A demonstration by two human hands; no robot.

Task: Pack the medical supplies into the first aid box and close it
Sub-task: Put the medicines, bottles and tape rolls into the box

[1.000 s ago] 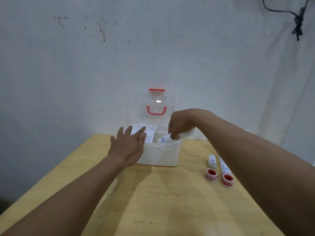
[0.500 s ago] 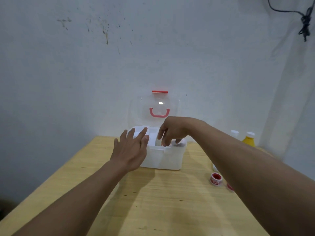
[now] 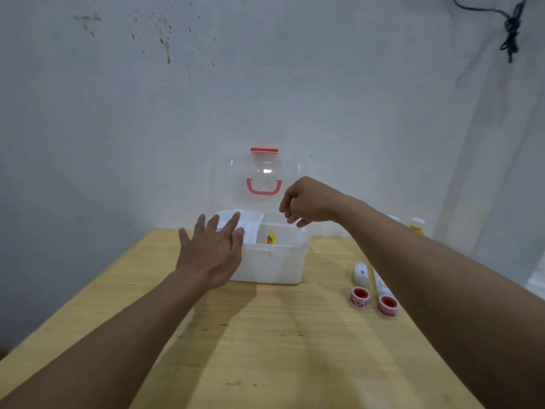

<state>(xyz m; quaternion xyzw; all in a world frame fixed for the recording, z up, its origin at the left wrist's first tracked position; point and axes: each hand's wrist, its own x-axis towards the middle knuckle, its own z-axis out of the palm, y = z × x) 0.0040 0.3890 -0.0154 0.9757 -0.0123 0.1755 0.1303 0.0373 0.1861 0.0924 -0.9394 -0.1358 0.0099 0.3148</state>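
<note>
The white first aid box (image 3: 277, 265) stands at the far middle of the wooden table, its clear lid (image 3: 264, 178) with a red handle raised upright. A yellow item (image 3: 270, 239) shows inside. My left hand (image 3: 212, 255) rests flat, fingers spread, against the box's left side and rim. My right hand (image 3: 308, 203) hovers above the box's right part, fingers loosely curled, holding nothing. To the right lie two white tubes (image 3: 361, 273) (image 3: 380, 283) and two red-and-white tape rolls (image 3: 359, 298) (image 3: 387, 305).
The wooden table (image 3: 265, 343) runs toward me and ends at a white wall. Two bottles, one with a yellow body (image 3: 417, 225), stand at the far right behind my right arm. A black cable (image 3: 511, 25) hangs top right.
My right hand carried a white tube into the box, let it go there, and has risen out empty. My left hand stayed on the box's left side.
</note>
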